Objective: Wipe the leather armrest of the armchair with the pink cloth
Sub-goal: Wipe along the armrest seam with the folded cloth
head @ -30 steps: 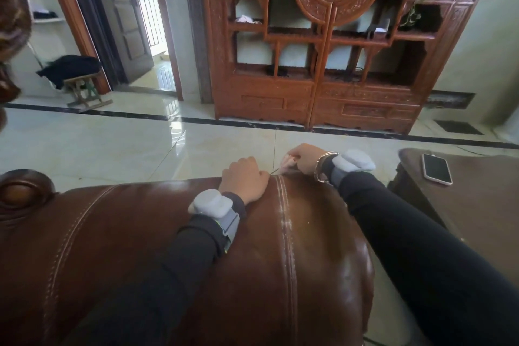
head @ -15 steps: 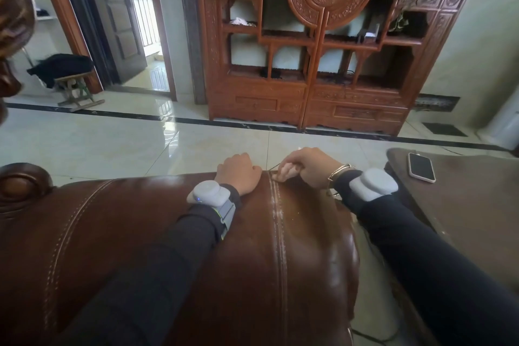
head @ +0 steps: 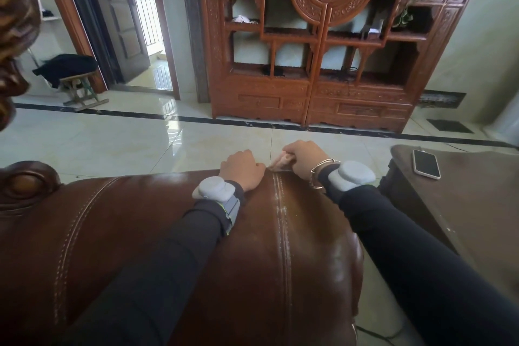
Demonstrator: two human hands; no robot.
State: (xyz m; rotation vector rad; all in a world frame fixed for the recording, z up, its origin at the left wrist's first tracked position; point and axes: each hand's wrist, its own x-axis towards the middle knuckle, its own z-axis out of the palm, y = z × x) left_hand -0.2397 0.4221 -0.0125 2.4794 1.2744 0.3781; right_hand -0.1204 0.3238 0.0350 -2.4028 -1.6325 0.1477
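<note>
The brown leather armrest (head: pixel 309 247) fills the lower middle of the head view, with a pale stitched seam running down it. My right hand (head: pixel 304 159) is closed on the pink cloth (head: pixel 282 162), pressing it on the far edge of the armrest just right of the seam. Only a small bunch of the cloth shows under the fingers. My left hand (head: pixel 243 169) rests as a fist on the leather just left of the seam, close to the cloth; I cannot see whether it holds anything.
A dark wooden side table (head: pixel 463 205) stands to the right with a phone (head: pixel 426 163) on it. A carved wooden cabinet (head: pixel 309 87) stands across the tiled floor. A stool with dark clothing (head: pixel 75 76) sits by the doorway at left.
My right hand slid the cloth a little along the far edge, first toward the seam, then back to the right. The left hand stayed beside the seam. The view shifted slightly.
</note>
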